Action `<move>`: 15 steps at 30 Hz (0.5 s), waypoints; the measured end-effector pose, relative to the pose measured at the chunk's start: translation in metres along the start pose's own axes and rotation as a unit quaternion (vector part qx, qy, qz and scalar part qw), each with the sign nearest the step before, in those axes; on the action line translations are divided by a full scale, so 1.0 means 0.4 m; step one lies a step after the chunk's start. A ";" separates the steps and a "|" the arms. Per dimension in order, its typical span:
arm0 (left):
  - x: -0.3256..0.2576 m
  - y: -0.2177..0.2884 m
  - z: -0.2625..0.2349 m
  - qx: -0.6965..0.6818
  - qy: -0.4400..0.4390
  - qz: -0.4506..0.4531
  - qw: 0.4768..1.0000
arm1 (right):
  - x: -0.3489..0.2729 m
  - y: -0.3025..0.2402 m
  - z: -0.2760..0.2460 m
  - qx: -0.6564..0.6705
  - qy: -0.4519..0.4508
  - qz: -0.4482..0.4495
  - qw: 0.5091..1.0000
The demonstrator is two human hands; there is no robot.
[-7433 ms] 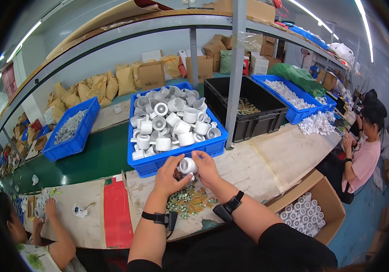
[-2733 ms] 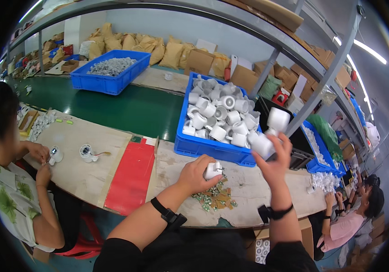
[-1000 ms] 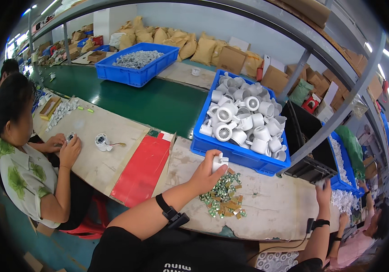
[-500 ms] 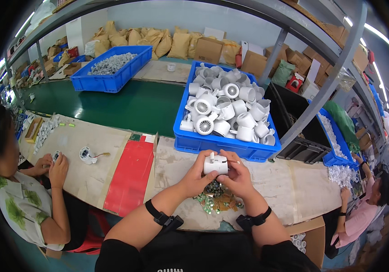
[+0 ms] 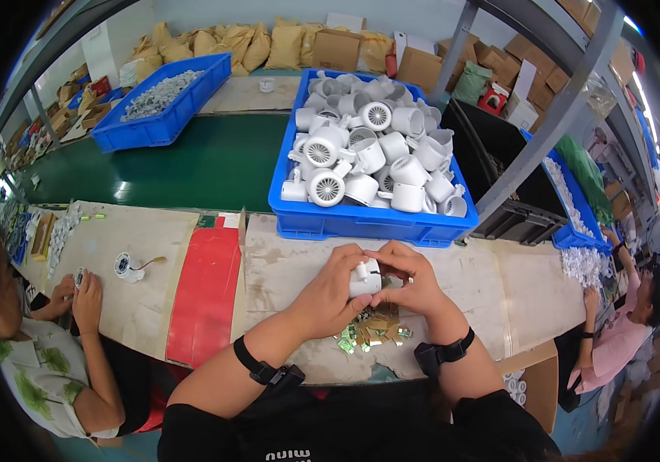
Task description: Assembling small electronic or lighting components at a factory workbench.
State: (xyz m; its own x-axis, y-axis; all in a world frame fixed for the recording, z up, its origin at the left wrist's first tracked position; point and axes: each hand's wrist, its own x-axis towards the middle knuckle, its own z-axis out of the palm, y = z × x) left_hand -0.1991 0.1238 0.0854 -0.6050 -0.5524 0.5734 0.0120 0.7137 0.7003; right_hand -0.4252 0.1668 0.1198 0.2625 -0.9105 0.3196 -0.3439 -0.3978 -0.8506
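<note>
My left hand [image 5: 328, 296] is wrapped round a white plastic cylindrical housing [image 5: 361, 282] with a short stub on its upper side. My right hand [image 5: 416, 283] curls round the housing's right end, index finger and thumb at its rim. Something small and dark reddish shows between the right fingers, too hidden to name. Just below the hands, a pile of small green and brown circuit board pieces [image 5: 372, 333] lies on the table. Beyond them a blue crate [image 5: 368, 229] holds a heap of white housings [image 5: 361, 150], some with fan-like slotted ends.
A black crate [image 5: 519, 219] stands right of the blue one, behind a grey metal post [image 5: 553, 131]. Another blue crate [image 5: 141, 137] sits far left by the green surface [image 5: 214, 169]. Co-workers sit on both sides. A red sheet [image 5: 205, 296] covers part of the table; a cardboard box [image 5: 539, 377] stands lower right.
My right hand has shifted slightly right and opened more round the housing's end. The housing has turned, with its right end more toward the right fingers. The view has tilted down and swung slightly right.
</note>
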 end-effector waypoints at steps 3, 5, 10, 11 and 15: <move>0.033 0.039 -0.034 0.095 0.078 0.043 0.991 | 0.002 0.012 0.001 0.007 -0.012 -0.026 1.000; 0.029 0.037 -0.030 0.128 0.130 0.073 0.981 | -0.007 0.006 0.032 0.085 -0.017 0.015 0.996; -0.008 -0.011 0.032 -0.298 0.153 -0.093 0.938 | -0.006 0.002 0.006 0.203 -0.045 0.158 0.965; -0.007 -0.017 0.037 -0.391 0.186 -0.130 0.892 | -0.007 0.027 -0.020 0.205 -0.045 0.159 0.965; 0.006 -0.017 0.013 -0.407 0.137 -0.200 0.881 | -0.010 0.058 -0.060 -0.172 0.029 0.172 0.970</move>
State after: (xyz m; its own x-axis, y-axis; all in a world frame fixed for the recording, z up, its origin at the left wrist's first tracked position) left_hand -0.2051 0.1199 0.0799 -0.4777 -0.8517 0.2156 0.4759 -0.0446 0.8783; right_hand -0.4561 0.1585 0.1088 0.0317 -0.9969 0.0722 -0.6851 -0.0742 -0.7247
